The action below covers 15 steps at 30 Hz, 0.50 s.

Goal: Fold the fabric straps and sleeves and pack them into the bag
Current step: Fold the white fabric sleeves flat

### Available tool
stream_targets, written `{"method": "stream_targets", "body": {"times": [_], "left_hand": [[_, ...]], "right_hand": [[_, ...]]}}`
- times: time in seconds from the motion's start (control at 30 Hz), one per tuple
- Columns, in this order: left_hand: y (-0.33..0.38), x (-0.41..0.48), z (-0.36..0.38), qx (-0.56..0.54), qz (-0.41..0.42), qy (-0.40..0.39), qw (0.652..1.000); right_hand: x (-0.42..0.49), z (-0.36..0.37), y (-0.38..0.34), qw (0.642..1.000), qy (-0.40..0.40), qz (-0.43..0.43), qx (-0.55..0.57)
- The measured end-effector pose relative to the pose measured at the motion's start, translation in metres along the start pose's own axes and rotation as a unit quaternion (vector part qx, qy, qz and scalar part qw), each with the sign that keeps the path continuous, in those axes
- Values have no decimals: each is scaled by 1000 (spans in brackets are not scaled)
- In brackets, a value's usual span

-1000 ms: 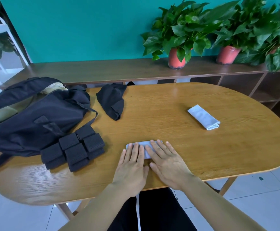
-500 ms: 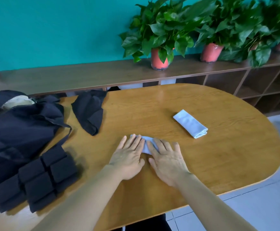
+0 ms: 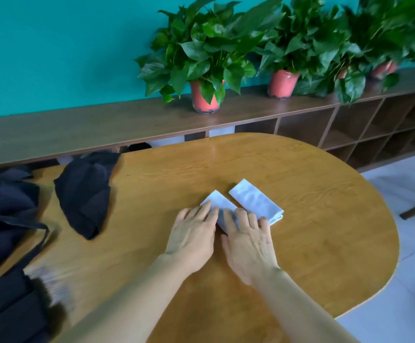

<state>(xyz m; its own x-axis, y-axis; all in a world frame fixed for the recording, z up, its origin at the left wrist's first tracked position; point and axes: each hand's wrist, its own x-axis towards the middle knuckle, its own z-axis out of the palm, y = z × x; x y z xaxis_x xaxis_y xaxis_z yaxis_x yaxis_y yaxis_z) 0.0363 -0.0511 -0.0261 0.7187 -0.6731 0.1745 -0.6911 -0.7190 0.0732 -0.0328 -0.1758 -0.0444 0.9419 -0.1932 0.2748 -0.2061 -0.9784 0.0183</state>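
Two folded white sleeves, nearer sleeve [image 3: 216, 202] and farther sleeve [image 3: 255, 202], parallel, long axes far-left to near-right; left hand [image 3: 192, 233] and right hand [image 3: 248, 241] flat, fingers straight, on nearer sleeve.

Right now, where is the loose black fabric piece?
In the head view, the black fabric piece lies crumpled on the left side of the table, near its far edge, between the black bag and the left hand.

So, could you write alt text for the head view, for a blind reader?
The left hand and right hand press flat on a folded pale sleeve on a table, beside a second folded sleeve; a black bag lies left.
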Motion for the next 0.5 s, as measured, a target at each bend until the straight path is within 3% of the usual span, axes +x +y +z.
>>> {"method": "stream_targets", "body": {"times": [0.1, 0.33, 0.5], "left_hand": [[0, 4, 10, -26, 25, -7, 999], [3, 41, 20, -32, 56, -83, 995], [-3, 27, 4, -36, 34, -63, 997]], "right_hand": [[-2, 2, 7, 999, 29, -27, 25], [7, 13, 22, 1000, 12, 28, -1], [11, 6, 21, 1000, 12, 19, -9]]}}
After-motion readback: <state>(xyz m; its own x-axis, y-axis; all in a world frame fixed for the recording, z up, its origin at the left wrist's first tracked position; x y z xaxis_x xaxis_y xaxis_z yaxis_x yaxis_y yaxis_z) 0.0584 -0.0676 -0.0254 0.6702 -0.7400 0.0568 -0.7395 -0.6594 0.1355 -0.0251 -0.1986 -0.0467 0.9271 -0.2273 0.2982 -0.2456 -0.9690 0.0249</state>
